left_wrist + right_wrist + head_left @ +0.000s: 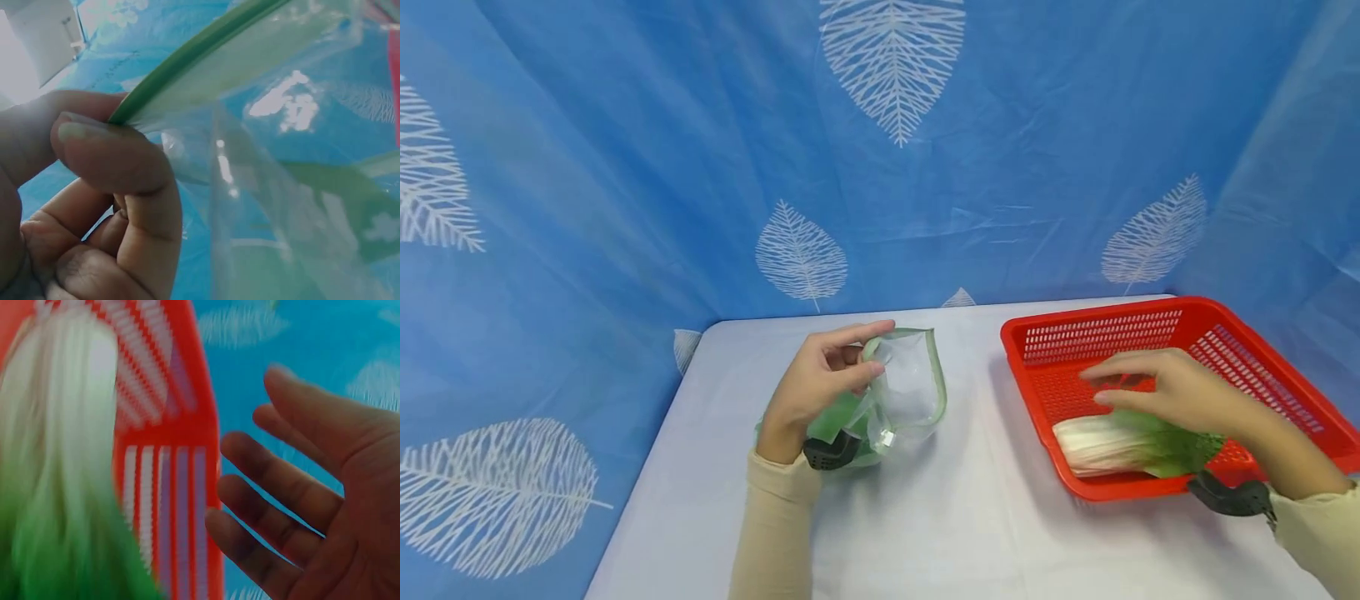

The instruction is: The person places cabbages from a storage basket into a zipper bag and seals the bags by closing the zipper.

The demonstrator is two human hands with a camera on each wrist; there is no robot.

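Observation:
My left hand [820,375] pinches the green-edged rim of a clear plastic zip bag [913,383] between thumb and fingers. The bag's mouth gapes toward the right, and its green lower part [838,417] lies partly behind the hand and wrist. In the left wrist view, the green zip strip [200,59] runs out from the pinching fingertips. Over the red basket [1120,312], my right hand [1172,387] hovers with its fingers apart, holding nothing. Below it, a bok choy [1101,447] with white stalks and green leaves lies along the basket's near side.
The red basket has slotted walls and takes up the right side of the white-covered table [970,517]. Behind the table hangs a blue curtain [1000,167] printed with white leaves. Dark camera mounts [831,450] sit at both wrists.

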